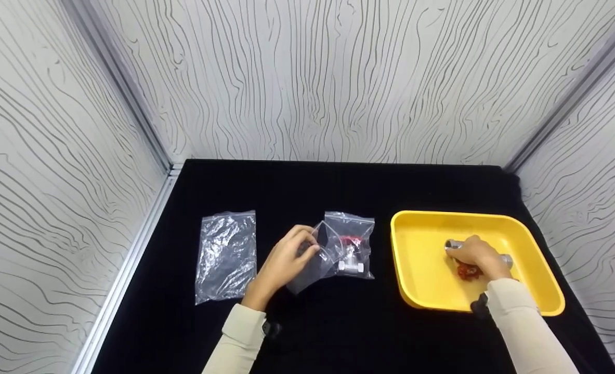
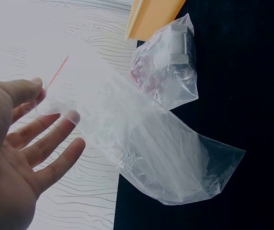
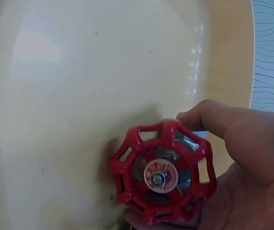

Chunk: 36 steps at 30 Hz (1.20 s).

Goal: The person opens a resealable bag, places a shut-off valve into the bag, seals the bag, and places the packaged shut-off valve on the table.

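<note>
My left hand pinches the edge of a clear zip bag between thumb and index finger; its other fingers are spread. The bag hangs with no item visible inside. Just right of it lies another clear bag with a metal valve in it, its red part showing through the film. Over in the yellow tray, my right hand grips a metal gate valve by its body. The red handwheel faces the right wrist camera; much of the body is hidden by the hand.
A flat clear plastic bag lies on the black cloth at the left. Wood-grain patterned panels stand behind and on both sides. The tray's raised rim surrounds the right hand.
</note>
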Each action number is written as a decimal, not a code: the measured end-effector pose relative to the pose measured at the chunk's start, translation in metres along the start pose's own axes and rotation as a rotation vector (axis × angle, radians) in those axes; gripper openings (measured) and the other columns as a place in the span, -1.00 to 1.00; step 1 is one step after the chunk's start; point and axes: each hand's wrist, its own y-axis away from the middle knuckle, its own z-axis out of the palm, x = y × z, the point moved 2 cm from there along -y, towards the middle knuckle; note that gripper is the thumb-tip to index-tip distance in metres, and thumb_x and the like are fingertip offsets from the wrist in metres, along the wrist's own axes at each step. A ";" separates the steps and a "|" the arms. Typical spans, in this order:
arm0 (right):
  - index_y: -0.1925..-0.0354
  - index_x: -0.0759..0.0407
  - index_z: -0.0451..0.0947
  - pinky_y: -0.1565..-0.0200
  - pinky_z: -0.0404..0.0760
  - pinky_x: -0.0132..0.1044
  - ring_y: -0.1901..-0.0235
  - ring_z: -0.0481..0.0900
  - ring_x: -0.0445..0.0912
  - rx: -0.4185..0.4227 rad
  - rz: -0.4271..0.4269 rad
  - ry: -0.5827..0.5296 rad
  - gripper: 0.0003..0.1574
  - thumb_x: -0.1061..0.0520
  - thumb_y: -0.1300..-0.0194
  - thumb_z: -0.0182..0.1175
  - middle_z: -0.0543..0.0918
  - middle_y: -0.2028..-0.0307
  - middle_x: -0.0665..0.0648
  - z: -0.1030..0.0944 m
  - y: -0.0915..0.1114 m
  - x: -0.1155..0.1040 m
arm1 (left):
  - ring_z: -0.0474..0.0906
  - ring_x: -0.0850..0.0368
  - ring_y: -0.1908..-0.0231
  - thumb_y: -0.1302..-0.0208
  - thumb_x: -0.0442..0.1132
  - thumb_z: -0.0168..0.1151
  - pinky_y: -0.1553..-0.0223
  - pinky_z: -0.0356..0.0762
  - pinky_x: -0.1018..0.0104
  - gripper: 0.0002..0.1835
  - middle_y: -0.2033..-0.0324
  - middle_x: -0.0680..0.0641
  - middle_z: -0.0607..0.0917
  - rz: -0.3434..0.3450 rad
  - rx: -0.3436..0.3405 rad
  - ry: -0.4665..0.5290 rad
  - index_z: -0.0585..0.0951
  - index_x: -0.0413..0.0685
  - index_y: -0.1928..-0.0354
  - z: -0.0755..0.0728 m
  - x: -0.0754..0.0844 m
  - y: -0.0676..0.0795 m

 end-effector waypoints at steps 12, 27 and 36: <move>-0.45 0.64 -0.19 0.60 0.47 -0.35 0.70 0.42 -0.16 -0.049 0.078 -0.059 0.35 -0.34 -0.37 0.24 0.46 0.69 -0.01 0.005 0.003 0.001 | 0.69 0.06 -0.08 -0.49 -0.20 0.35 -0.13 0.72 0.18 -0.92 -0.17 -0.09 0.71 0.019 -0.002 -0.005 0.70 -0.04 0.16 0.000 0.000 0.000; 0.32 0.30 0.54 0.58 0.47 -0.34 0.66 0.48 -0.12 0.124 -0.040 0.069 -0.40 -0.24 -0.29 0.37 0.55 0.61 0.10 0.003 0.004 0.002 | 0.70 0.08 -0.04 -0.49 -0.20 0.35 -0.11 0.73 0.20 -0.91 -0.16 -0.08 0.71 0.013 -0.002 0.013 0.70 -0.07 0.16 0.000 -0.002 -0.001; 0.54 0.10 0.62 0.45 0.37 -0.23 0.66 0.48 -0.12 0.135 -0.049 0.101 -0.42 -0.32 -0.29 0.36 0.53 0.72 0.00 0.006 0.006 0.002 | 0.72 0.08 -0.03 -0.49 -0.22 0.35 -0.12 0.73 0.22 -0.91 -0.16 -0.09 0.71 0.011 -0.007 0.027 0.70 -0.09 0.15 0.000 -0.002 -0.001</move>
